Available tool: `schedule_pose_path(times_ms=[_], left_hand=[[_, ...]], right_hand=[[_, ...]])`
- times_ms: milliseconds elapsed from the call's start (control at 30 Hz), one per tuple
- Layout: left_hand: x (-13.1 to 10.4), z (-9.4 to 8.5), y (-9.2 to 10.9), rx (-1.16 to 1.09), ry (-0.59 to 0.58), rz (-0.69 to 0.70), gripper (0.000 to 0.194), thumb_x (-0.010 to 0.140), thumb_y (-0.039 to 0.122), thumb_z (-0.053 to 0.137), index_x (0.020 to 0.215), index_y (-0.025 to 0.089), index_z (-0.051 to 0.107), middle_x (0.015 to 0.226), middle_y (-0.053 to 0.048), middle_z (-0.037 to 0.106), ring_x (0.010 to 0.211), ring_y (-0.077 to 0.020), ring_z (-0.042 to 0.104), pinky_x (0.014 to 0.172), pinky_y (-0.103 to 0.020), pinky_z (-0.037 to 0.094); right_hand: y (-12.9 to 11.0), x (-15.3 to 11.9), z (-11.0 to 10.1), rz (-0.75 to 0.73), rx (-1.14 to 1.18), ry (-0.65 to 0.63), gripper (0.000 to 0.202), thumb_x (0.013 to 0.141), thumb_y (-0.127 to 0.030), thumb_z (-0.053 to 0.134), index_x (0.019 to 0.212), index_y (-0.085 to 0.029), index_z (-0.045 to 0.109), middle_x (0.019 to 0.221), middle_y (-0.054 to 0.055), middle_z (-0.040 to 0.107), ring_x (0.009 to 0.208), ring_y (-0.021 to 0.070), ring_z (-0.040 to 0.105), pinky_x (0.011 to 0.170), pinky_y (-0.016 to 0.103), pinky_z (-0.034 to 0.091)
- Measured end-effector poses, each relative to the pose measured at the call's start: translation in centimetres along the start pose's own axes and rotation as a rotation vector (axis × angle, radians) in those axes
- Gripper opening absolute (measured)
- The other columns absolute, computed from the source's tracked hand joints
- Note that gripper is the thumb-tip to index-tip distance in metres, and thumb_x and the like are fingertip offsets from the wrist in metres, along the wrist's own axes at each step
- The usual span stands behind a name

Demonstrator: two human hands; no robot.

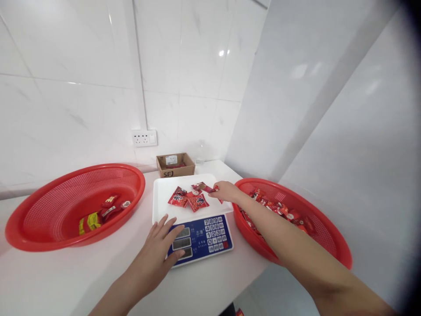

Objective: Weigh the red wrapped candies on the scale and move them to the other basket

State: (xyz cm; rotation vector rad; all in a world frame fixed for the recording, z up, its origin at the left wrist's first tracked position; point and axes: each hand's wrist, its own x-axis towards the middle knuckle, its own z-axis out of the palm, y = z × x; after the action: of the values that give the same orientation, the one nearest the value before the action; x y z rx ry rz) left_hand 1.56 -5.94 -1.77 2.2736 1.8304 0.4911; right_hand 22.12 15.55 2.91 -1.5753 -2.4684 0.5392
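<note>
Several red packets (198, 202) lie on the white tray (161, 184) of a weighing scale with a blue keypad panel (200, 241). My right hand (225, 192) is over the tray's right side, its fingers closed on a red packet (215, 189) beside the others. My left hand (161, 245) rests at the panel's left end with its fingers spread, partly covering the small displays; nothing is held in it.
On the right, a red basket (329, 232) holds many red packets, under my right forearm. The left red basket (66, 188) holds a few red packets and a yellow-marked one. Behind the scale stands an open cardboard box (177, 170) near the wall.
</note>
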Motion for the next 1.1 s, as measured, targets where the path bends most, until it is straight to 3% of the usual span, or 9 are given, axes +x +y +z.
schedule_pose_path(times_ms=[133, 267, 433, 567, 667, 767, 833, 967, 1100], left_hand=[[0.0, 0.1, 0.0, 0.006, 0.005, 0.008, 0.044, 0.087, 0.035, 0.046, 0.13, 0.025, 0.045, 0.144, -0.008, 0.036, 0.136, -0.0303, 0.018, 0.104, -0.057, 0.026], [-0.2, -0.1, -0.2, 0.024, 0.03, 0.009, 0.043, 0.087, 0.034, 0.047, 0.13, 0.026, 0.045, 0.143, -0.007, 0.037, 0.136, -0.0287, 0.02, 0.105, -0.055, 0.028], [-1.3, -0.6, -1.0, 0.049, 0.061, -0.025, 0.041, 0.088, 0.036, 0.045, 0.129, 0.027, 0.045, 0.142, -0.007, 0.04, 0.135, -0.0283, 0.023, 0.105, -0.054, 0.029], [-2.6, -0.8, -2.0, 0.069, 0.088, -0.058, 0.042, 0.088, 0.039, 0.043, 0.129, 0.028, 0.045, 0.142, -0.007, 0.04, 0.135, -0.0299, 0.023, 0.103, -0.055, 0.031], [-3.3, -0.9, -2.3, 0.078, 0.099, -0.075, 0.043, 0.089, 0.039, 0.043, 0.13, 0.028, 0.044, 0.142, -0.007, 0.04, 0.135, -0.0302, 0.022, 0.102, -0.055, 0.032], [-3.9, -0.8, -2.2, 0.087, 0.113, -0.079, 0.043, 0.088, 0.039, 0.044, 0.13, 0.029, 0.043, 0.141, -0.006, 0.04, 0.135, -0.0304, 0.023, 0.103, -0.055, 0.031], [-4.3, -0.7, -2.0, 0.089, 0.11, -0.081, 0.043, 0.088, 0.039, 0.045, 0.129, 0.029, 0.044, 0.141, -0.006, 0.04, 0.135, -0.0301, 0.023, 0.103, -0.054, 0.03], [-5.0, -0.2, -1.6, 0.095, 0.098, -0.099, 0.042, 0.088, 0.039, 0.044, 0.128, 0.029, 0.045, 0.142, -0.006, 0.039, 0.135, -0.0294, 0.023, 0.104, -0.054, 0.03], [-5.6, 0.2, -1.7, 0.108, 0.122, -0.103, 0.042, 0.088, 0.04, 0.045, 0.128, 0.03, 0.045, 0.141, -0.006, 0.04, 0.135, -0.0291, 0.024, 0.104, -0.054, 0.03]], right_hand=[[0.3, -0.4, -0.3, -0.015, -0.053, -0.035, 0.036, 0.068, -0.055, 0.061, 0.058, -0.02, 0.057, 0.057, 0.003, 0.063, 0.062, 0.0172, 0.058, 0.053, 0.024, 0.033], [0.2, -1.6, -1.1, -0.036, -0.06, 0.005, 0.037, 0.075, -0.054, 0.053, 0.065, -0.02, 0.058, 0.062, 0.003, 0.066, 0.065, 0.0169, 0.058, 0.056, 0.024, 0.034], [0.5, -6.6, -2.3, -0.062, 0.03, 0.138, 0.034, 0.079, -0.052, 0.048, 0.071, -0.021, 0.058, 0.069, 0.002, 0.066, 0.067, 0.0173, 0.059, 0.058, 0.024, 0.036], [3.1, -11.0, -2.1, 0.048, 0.03, 0.26, 0.033, 0.082, -0.049, 0.042, 0.073, -0.022, 0.06, 0.069, 0.002, 0.066, 0.068, 0.0195, 0.06, 0.061, 0.028, 0.04], [6.0, -13.2, -0.6, 0.156, -0.059, 0.37, 0.034, 0.081, -0.047, 0.043, 0.09, -0.021, 0.064, 0.091, 0.007, 0.069, 0.088, 0.0254, 0.061, 0.076, 0.035, 0.043], [8.0, -15.2, 1.3, 0.17, -0.137, 0.477, 0.048, 0.079, -0.047, 0.048, 0.116, -0.018, 0.057, 0.121, 0.011, 0.059, 0.117, 0.0306, 0.047, 0.095, 0.045, 0.036], [8.3, -16.4, 2.4, 0.187, -0.091, 0.44, 0.055, 0.079, -0.049, 0.046, 0.125, -0.019, 0.051, 0.129, 0.01, 0.054, 0.122, 0.0291, 0.044, 0.096, 0.044, 0.036], [7.4, -18.3, 3.3, 0.257, 0.014, 0.226, 0.047, 0.084, -0.049, 0.038, 0.122, -0.027, 0.055, 0.119, 0.005, 0.062, 0.107, 0.0257, 0.058, 0.084, 0.039, 0.046], [6.8, -18.6, 3.5, 0.28, -0.078, 0.178, 0.046, 0.088, -0.048, 0.029, 0.119, -0.03, 0.058, 0.114, 0.004, 0.066, 0.099, 0.0257, 0.062, 0.076, 0.038, 0.049]])
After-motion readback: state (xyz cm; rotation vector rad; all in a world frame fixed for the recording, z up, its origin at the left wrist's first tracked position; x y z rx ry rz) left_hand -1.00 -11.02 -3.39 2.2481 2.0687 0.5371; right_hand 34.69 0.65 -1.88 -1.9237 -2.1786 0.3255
